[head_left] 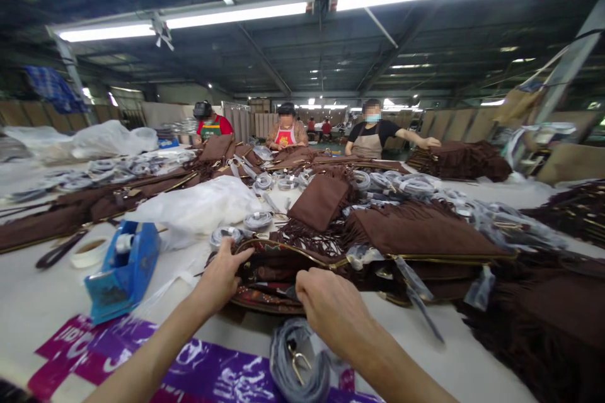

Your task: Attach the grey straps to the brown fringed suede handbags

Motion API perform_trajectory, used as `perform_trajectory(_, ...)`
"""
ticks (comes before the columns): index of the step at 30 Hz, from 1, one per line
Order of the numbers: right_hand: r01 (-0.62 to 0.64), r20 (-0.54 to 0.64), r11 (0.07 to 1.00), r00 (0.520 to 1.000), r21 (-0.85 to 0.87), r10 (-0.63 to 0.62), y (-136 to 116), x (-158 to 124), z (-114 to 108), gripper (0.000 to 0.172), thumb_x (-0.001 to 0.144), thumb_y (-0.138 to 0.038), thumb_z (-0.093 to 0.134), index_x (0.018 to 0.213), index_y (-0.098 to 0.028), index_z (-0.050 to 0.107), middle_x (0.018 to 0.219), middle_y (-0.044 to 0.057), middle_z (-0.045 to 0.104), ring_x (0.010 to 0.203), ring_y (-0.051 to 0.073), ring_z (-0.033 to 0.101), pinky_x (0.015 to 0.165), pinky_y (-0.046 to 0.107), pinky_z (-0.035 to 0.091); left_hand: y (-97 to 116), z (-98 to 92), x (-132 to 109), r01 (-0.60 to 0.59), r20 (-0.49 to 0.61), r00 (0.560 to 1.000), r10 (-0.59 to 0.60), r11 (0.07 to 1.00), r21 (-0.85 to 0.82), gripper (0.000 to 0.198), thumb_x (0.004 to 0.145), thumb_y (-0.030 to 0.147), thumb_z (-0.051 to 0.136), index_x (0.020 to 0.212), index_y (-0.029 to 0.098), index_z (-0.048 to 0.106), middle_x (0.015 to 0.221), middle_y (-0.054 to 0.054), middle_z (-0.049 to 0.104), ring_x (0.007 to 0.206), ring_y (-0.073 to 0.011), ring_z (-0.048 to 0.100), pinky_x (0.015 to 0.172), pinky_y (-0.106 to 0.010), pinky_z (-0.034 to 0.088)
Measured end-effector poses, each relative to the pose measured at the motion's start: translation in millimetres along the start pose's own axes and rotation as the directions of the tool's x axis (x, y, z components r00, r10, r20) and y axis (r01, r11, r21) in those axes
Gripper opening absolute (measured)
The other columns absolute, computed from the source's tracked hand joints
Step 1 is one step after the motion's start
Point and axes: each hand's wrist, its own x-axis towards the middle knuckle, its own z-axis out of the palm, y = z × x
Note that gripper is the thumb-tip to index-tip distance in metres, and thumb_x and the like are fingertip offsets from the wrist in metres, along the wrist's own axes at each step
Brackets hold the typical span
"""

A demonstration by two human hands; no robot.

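Observation:
A dark brown bag with a gold zip [271,308] lies open in front of me, its patterned lining showing. My left hand [224,274] grips the bag's left end, thumb over the opening and forefinger raised along the far edge. At the mouth of the bag, my right hand [328,302] has its fingers curled closed; a small dark grey piece shows by the fingertips, but its kind is hidden. Below the bag lies a coiled grey strap in clear plastic [300,362] with a gold clasp. A fringed brown bag [420,227] rests just beyond my right hand.
On the left stand a blue tape dispenser [123,271] and a tape roll [89,252]. Purple printed plastic [212,365] covers the near edge. White plastic bags [203,204], wrapped straps and stacked brown bags [460,160] spread across the table. Three people work opposite.

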Motion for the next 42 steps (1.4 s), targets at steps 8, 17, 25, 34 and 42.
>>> perform_trajectory(8, 0.065, -0.074, 0.978, 0.996, 0.200, -0.051, -24, 44, 36, 0.022, 0.084, -0.013, 0.049, 0.080, -0.019, 0.071, 0.086, 0.010, 0.073, 0.082, 0.022, 0.066, 0.064, 0.028, 0.036, 1, 20.0, 3, 0.172, -0.006, 0.985, -0.174, 0.980, -0.096, 0.052, 0.076, 0.015, 0.058, 0.127, 0.024, 0.055, 0.118, -0.008, 0.069, 0.107, -0.0256, 0.063, 0.093, -0.037, 0.046)
perform_trajectory(17, 0.085, -0.104, 0.962, 0.993, 0.260, -0.060, 0, 72, 75, 0.024, 0.082, -0.012, 0.049, 0.083, -0.021, 0.072, 0.083, 0.004, 0.074, 0.078, 0.017, 0.066, 0.065, 0.024, 0.038, -16, 23.1, 9, 0.308, 0.171, 0.931, -0.322, 0.443, -0.842, 0.044, 0.065, 0.025, 0.061, 0.107, 0.012, 0.064, 0.093, -0.006, 0.073, 0.085, -0.0227, 0.067, 0.079, -0.034, 0.052)
perform_trajectory(25, 0.204, -0.194, 0.850, 0.973, 0.486, -0.122, -3, 81, 85, 0.021, 0.083, -0.014, 0.049, 0.076, -0.020, 0.067, 0.073, 0.001, 0.069, 0.069, 0.015, 0.060, 0.065, 0.022, 0.037, -18, 22.6, 13, 0.389, 0.310, 0.884, -0.349, 0.182, -0.903, 0.048, 0.057, 0.024, 0.067, 0.103, 0.012, 0.065, 0.083, -0.003, 0.071, 0.074, -0.0191, 0.065, 0.073, -0.031, 0.049)
perform_trajectory(34, 0.160, -0.113, 0.579, 0.987, 0.799, -0.117, 3, 97, 107, 0.018, 0.076, -0.015, 0.046, 0.077, -0.019, 0.063, 0.065, -0.003, 0.056, 0.057, 0.013, 0.051, 0.056, 0.022, 0.038, -18, 24.3, 15, 0.433, 0.365, 0.853, -0.373, 0.117, -0.894, 0.046, 0.056, 0.022, 0.066, 0.102, 0.011, 0.064, 0.077, -0.004, 0.070, 0.069, -0.0194, 0.063, 0.068, -0.031, 0.048)
perform_trajectory(42, 0.136, -0.178, 0.674, 0.984, 0.726, -0.007, 10, 95, 104, 0.014, 0.074, -0.018, 0.053, 0.071, -0.019, 0.067, 0.068, 0.000, 0.066, 0.067, 0.017, 0.060, 0.066, 0.026, 0.042, -16, 24.6, 5, 0.307, 0.237, 0.925, -0.297, 0.219, -0.926, 0.057, 0.051, 0.018, 0.070, 0.107, 0.013, 0.062, 0.091, -0.005, 0.070, 0.081, -0.0215, 0.063, 0.074, -0.030, 0.048)
